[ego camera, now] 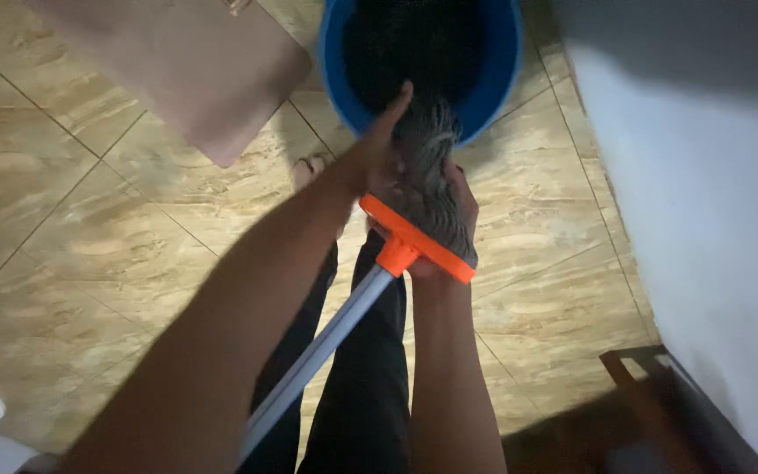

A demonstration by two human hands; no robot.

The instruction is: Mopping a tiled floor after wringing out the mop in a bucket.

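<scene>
Tiled floor (89,228): blue bucket (506,61) (inside dark), both hands, left (370,162) and right (449,219), grip closed round grey mop strands (432,158); white wall (712,219) right.

- Home interior, prob. a hallway or room corner
- Glossy tan marble-look floor tiles (89,228), diagonal grout lines
- Plain white wall (712,219) on right
- Blue bucket (506,61) w/ string mop (436,175), household cleaning gear
- Dark wooden furniture edge (651,369), dim indoor light

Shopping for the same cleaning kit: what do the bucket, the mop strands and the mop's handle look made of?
Bucket: likely plastic, uniform blue with a smooth rim. Mop strands: twisted grey yarn, probably cotton, gripped by both the left hand and right hand. Mop head: orange moulded plastic. Handle: pale, smooth tube, possibly metal.
</scene>
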